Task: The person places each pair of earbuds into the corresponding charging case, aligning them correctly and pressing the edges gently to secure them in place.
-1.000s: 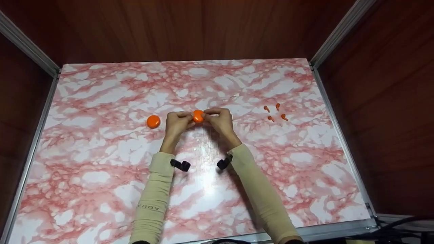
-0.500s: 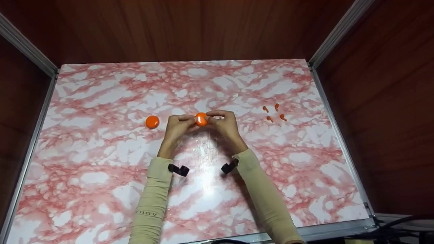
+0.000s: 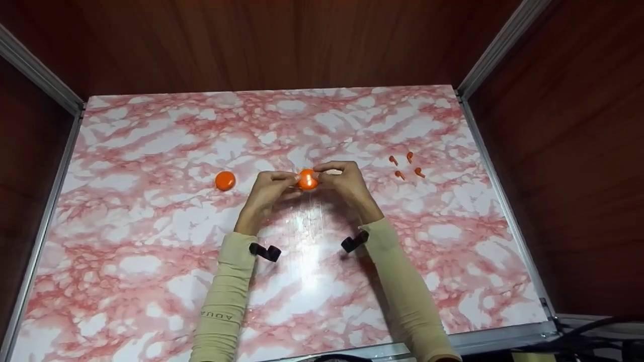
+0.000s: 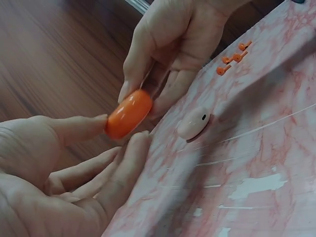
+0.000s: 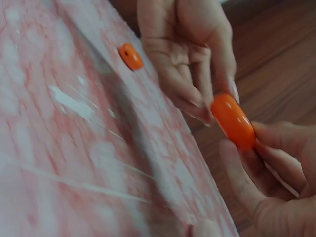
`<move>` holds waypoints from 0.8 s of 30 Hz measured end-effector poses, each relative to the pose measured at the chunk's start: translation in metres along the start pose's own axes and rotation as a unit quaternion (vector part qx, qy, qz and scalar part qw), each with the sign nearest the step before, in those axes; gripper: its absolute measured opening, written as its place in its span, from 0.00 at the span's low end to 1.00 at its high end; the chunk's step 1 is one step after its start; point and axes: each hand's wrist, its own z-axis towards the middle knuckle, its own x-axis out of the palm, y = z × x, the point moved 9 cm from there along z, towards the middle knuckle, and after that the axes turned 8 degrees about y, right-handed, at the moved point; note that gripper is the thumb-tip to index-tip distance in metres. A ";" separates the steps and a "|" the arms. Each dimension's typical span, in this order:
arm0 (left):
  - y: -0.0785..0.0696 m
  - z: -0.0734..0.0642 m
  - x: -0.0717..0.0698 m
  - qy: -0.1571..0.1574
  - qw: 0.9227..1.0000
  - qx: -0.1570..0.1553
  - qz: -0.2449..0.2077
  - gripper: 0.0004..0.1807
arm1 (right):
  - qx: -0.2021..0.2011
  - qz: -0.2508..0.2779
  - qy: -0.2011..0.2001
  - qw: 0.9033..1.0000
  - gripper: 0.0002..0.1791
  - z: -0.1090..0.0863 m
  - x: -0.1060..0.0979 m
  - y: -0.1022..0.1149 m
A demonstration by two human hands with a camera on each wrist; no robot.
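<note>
A glossy orange earbud case (image 3: 308, 179) is held up between both hands above the table. My left hand (image 3: 267, 192) pinches its left side with thumb and fingers, as the left wrist view shows around the case (image 4: 129, 114). On the opposite side, my right hand (image 3: 347, 183) grips it, thumb and fingertips on its edge in the right wrist view. The case's lid looks closed. A second orange earbud case (image 3: 225, 181) lies on the table left of my left hand. Several orange earbuds (image 3: 409, 157) lie loose to the right of my right hand.
A white earbud case (image 4: 194, 123) with a dark slot rests on the table near my right hand. The pink-and-white marbled table (image 3: 151, 221) has dark wooden walls (image 3: 271, 45) at its back and sides, with metal rails (image 3: 495, 201) along its edges.
Both hands have shifted a little to the right and slightly nearer to me, carrying the orange earbud case between them. The other case and the earbuds stay in place.
</note>
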 end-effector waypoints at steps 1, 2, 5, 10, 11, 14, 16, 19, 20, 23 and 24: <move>-0.001 0.000 0.002 0.010 1.000 -0.004 0.018 0.17 | 0.000 -0.007 0.013 1.000 0.10 -0.001 -0.001 0.002; -0.002 0.000 0.003 0.021 0.999 -0.008 0.041 0.16 | 0.000 -0.019 0.027 0.999 0.10 -0.001 0.000 0.004; -0.007 0.000 0.011 0.073 0.988 -0.006 0.138 0.16 | -0.003 -0.073 0.070 0.995 0.10 -0.003 0.002 0.007; -0.013 0.000 0.026 0.154 0.951 0.023 0.268 0.17 | -0.006 -0.107 0.111 0.988 0.12 -0.007 0.005 0.007; -0.013 0.000 0.028 0.160 0.948 0.026 0.273 0.17 | -0.007 -0.103 0.114 0.988 0.12 -0.007 0.006 0.007; -0.011 0.001 0.028 0.149 0.957 0.015 0.248 0.18 | -0.010 -0.094 0.104 0.990 0.14 -0.009 0.004 0.008; -0.010 0.001 0.026 0.125 0.970 0.010 0.210 0.18 | -0.016 -0.089 0.087 0.992 0.15 -0.010 0.002 0.010; -0.012 0.000 0.024 0.093 0.988 0.016 0.124 0.19 | -0.016 -0.072 0.058 0.996 0.17 -0.014 0.000 0.012; -0.012 0.000 0.024 0.085 0.992 0.019 0.092 0.19 | -0.014 -0.060 0.052 0.997 0.17 -0.016 0.000 0.012; -0.015 -0.001 0.024 0.063 0.997 0.035 0.025 0.19 | -0.001 -0.024 0.040 0.999 0.18 -0.019 0.001 0.008; -0.015 -0.001 0.024 0.056 0.998 0.037 0.006 0.19 | 0.002 -0.012 0.037 0.999 0.18 -0.020 0.002 0.007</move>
